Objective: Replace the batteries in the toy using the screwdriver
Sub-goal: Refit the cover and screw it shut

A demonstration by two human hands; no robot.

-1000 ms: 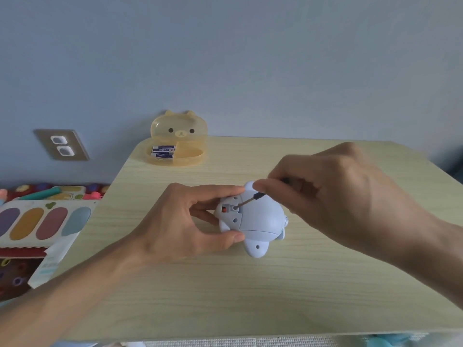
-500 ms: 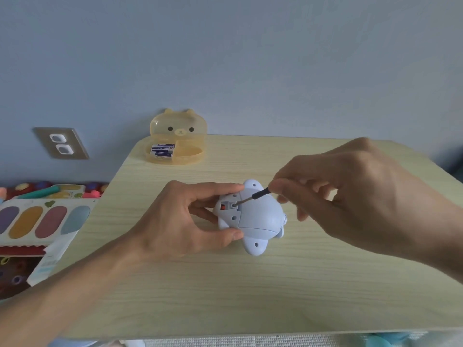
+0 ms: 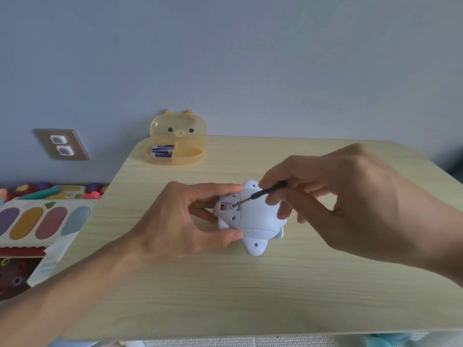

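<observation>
Head view: toy (image 3: 258,219) lies underside up at mid worktop (image 3: 225,296), its left end gripped by the left hand (image 3: 180,221). Right hand (image 3: 345,201) pinches the screwdriver (image 3: 260,194). The shaft slants down-left from the right, tip in the screw recess beside an orange part. Spare batteries (image 3: 162,152) sit in the bear case (image 3: 178,128), far left.

One wide-angle camera is riding on the person's head, looking forward and down over the pale wood-grain desk (image 3: 250,296) toward the plain blue-grey wall (image 3: 250,58) at twelve o'clock. It is sitting close, within arm's reach, centring on the small pale-blue rounded plastic toy (image 3: 258,219). The left forearm (image 3: 75,296) is entering at eight o'clock and the right forearm (image 3: 446,246) at four o'clock.
</observation>
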